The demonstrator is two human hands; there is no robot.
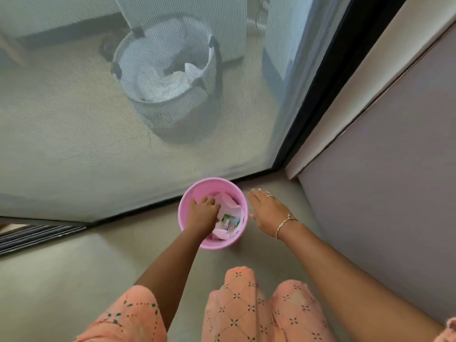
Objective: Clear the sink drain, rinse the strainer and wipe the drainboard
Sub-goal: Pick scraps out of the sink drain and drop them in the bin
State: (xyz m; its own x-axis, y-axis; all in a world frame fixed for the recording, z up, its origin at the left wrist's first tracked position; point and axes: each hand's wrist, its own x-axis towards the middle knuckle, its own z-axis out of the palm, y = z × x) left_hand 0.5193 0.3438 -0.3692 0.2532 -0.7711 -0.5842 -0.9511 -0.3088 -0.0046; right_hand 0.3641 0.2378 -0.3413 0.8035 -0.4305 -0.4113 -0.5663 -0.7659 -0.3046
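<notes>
Left hand (204, 213) curled inside pink bin (217, 245) (likely dumping drain gunk, grip unclear); right hand (267, 211) spread beside rim, probably steadying.

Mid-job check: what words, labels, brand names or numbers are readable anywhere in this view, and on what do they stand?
No text can be read anywhere in this view.
Pink bin: plain wall and rim, no label or brand showing.
Scraps inside it: bits of coloured print, too blurred to read.
Bucket behind the screen: no marking can be made out through the mesh.
</notes>
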